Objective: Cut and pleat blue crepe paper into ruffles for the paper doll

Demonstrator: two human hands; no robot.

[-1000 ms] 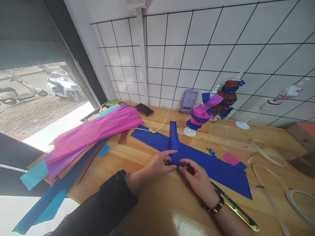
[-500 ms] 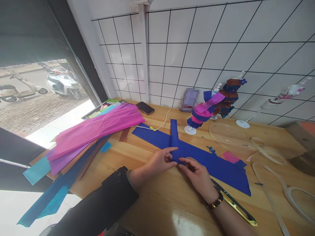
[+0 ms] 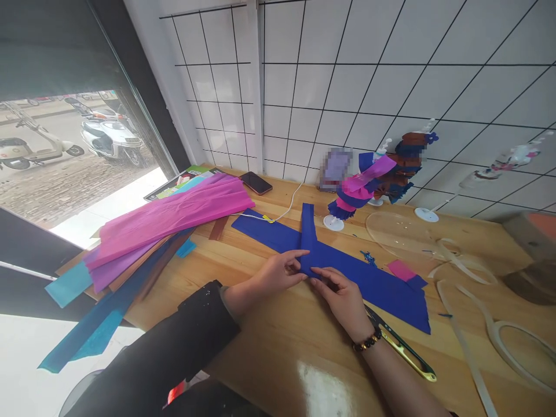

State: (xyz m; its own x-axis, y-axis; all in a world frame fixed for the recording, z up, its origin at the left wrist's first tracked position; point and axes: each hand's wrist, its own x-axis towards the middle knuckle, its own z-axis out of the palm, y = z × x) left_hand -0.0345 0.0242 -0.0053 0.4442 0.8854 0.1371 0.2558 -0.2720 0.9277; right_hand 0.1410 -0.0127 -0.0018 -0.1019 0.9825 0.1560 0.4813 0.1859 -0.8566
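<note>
Wooden worktop (image 3: 260, 341): a narrow blue strip (image 3: 308, 226) runs lengthwise to twelve o'clock over a wider blue sheet (image 3: 373, 281), right hand (image 3: 341, 295) pinching its near end, left hand (image 3: 278, 277) equally near, touching, its grip unclear

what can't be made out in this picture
Head view: near end of the narrow blue strip, partly hidden by the left hand and right hand.
Head view: far end of the green-and-gold tool, behind the right hand.
Head view: front of the purple item by the wall, blurred into blocks.
Head view: near end of the pale ribbon, cut off by the bottom edge.
</note>
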